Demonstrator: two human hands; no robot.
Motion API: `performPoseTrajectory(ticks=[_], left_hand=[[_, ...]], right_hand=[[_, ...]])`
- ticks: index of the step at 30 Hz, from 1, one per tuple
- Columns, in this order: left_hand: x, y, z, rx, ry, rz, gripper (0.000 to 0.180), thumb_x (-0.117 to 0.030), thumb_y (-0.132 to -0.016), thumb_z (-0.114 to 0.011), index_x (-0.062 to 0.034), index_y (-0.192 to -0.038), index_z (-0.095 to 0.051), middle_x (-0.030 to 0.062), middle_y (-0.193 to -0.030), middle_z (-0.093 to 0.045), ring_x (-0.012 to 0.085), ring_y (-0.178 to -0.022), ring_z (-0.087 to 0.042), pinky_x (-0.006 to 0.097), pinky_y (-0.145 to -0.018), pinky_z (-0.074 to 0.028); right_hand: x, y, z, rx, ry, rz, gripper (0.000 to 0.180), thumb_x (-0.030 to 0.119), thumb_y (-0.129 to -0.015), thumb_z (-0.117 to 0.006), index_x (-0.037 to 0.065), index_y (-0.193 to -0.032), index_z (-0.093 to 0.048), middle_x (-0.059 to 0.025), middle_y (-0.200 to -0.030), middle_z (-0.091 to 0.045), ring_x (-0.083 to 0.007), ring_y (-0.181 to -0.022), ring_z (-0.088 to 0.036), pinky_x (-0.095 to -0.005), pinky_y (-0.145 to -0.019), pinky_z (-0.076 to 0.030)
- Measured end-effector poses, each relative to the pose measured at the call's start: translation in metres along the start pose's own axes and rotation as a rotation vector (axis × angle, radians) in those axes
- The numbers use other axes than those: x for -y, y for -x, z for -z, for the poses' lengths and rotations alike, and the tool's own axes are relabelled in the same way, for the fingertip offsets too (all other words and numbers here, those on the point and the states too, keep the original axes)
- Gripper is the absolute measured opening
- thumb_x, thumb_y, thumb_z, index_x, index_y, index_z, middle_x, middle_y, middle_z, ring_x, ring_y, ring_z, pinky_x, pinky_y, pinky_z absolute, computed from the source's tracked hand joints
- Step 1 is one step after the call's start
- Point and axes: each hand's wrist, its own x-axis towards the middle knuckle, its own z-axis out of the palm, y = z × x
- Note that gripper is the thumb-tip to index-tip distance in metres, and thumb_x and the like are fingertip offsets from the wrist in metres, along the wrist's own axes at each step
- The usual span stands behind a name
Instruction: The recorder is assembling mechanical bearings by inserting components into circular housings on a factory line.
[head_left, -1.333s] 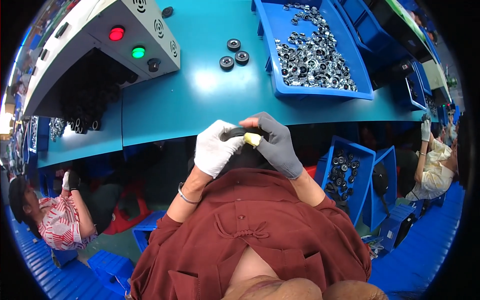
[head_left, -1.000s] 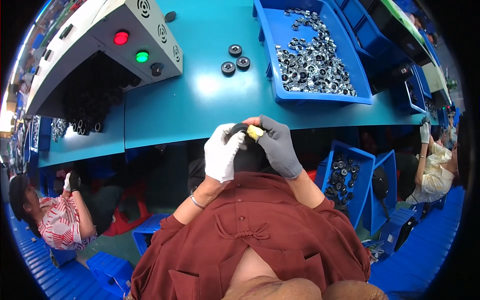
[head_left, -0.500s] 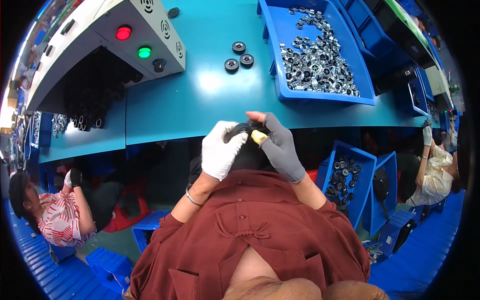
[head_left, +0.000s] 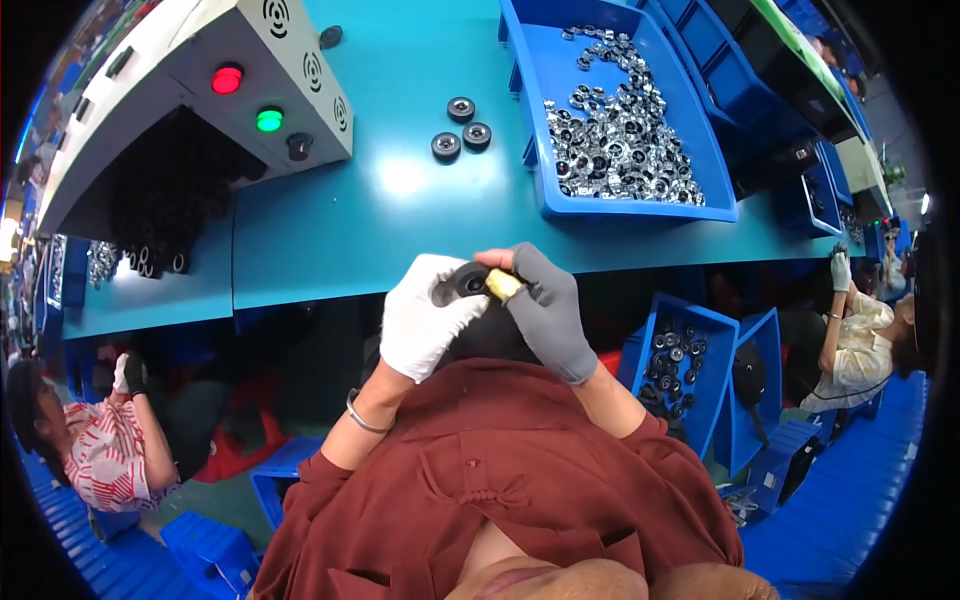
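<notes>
In front of my chest, just off the near table edge, a small black wheel (head_left: 472,279) is held between my two hands. My left hand (head_left: 418,318), in a white glove, is closed with thumb and fingers around the wheel's left side. A grey glove with bare fingertips covers my right hand (head_left: 552,312); yellow wrapping covers its thumb tip. That thumb and the forefinger pinch at the wheel's right side. Whether the right hand holds a further small part there is hidden. Beyond, three black wheels (head_left: 476,136) lie grouped on the teal table (head_left: 400,215).
A blue tray (head_left: 640,208) of shiny metal parts stands at the right. To the left is a white machine (head_left: 180,75) with red and green lights, black rings piled in its opening. A blue bin (head_left: 655,312) of wheels sits low right. Co-workers sit at both sides.
The wheel has turned so its face shows more, and both hands have shifted slightly left and nearer to me. The whole view has moved a little.
</notes>
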Motion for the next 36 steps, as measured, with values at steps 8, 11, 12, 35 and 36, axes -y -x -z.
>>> performPoseTrajectory(ticks=[8,11,12,35,36], left_hand=[[-0.003,0.004,-0.014,-0.089,0.126,0.127,0.026,-0.006,-0.089,-0.071,0.0025,-0.114,-0.068,0.0030,-0.092,-0.070,0.0055,-0.075,-0.061,0.021,-0.067,-0.050],[-0.006,0.005,-0.011,-0.065,0.107,0.161,0.024,-0.005,-0.089,-0.071,0.0035,-0.111,-0.068,0.0034,-0.091,-0.071,0.0058,-0.073,-0.061,0.021,-0.065,-0.050],[-0.008,0.007,-0.010,-0.028,0.069,0.163,0.024,-0.004,-0.089,-0.071,0.0037,-0.112,-0.067,0.0042,-0.092,-0.071,0.0066,-0.072,-0.062,0.022,-0.065,-0.051],[0.019,0.063,-0.032,0.239,0.554,0.250,0.035,-0.017,-0.099,-0.060,0.0018,-0.129,-0.059,0.0050,-0.105,-0.066,0.0115,-0.081,-0.061,0.024,-0.073,-0.049],[0.021,0.065,-0.033,0.229,0.373,0.193,0.034,-0.018,-0.099,-0.061,0.0010,-0.128,-0.061,0.0049,-0.104,-0.067,0.0112,-0.080,-0.061,0.023,-0.071,-0.049]], right_hand=[[0.006,0.001,0.003,0.009,-0.146,-0.167,0.032,-0.002,-0.091,-0.052,-0.004,-0.120,-0.064,-0.0054,-0.108,-0.067,-0.0078,-0.096,-0.059,-0.0226,-0.086,-0.047],[0.010,0.003,0.007,0.057,-0.149,-0.178,0.028,0.003,-0.093,-0.054,-0.004,-0.118,-0.065,-0.0048,-0.107,-0.067,-0.0068,-0.094,-0.058,-0.0220,-0.083,-0.046],[0.008,0.004,0.008,0.057,-0.149,-0.185,0.028,0.003,-0.093,-0.054,-0.004,-0.118,-0.065,-0.0048,-0.107,-0.067,-0.0068,-0.094,-0.058,-0.0220,-0.083,-0.046],[-0.010,0.078,0.016,0.053,0.073,0.212,0.046,0.005,-0.079,-0.071,0.003,-0.124,-0.063,-0.0076,-0.121,-0.057,-0.0193,-0.108,-0.057,-0.0284,-0.091,-0.049],[-0.009,0.080,0.018,0.024,0.261,0.283,0.045,0.005,-0.076,-0.072,0.003,-0.120,-0.065,-0.0083,-0.117,-0.059,-0.0215,-0.104,-0.058,-0.0294,-0.089,-0.049]])
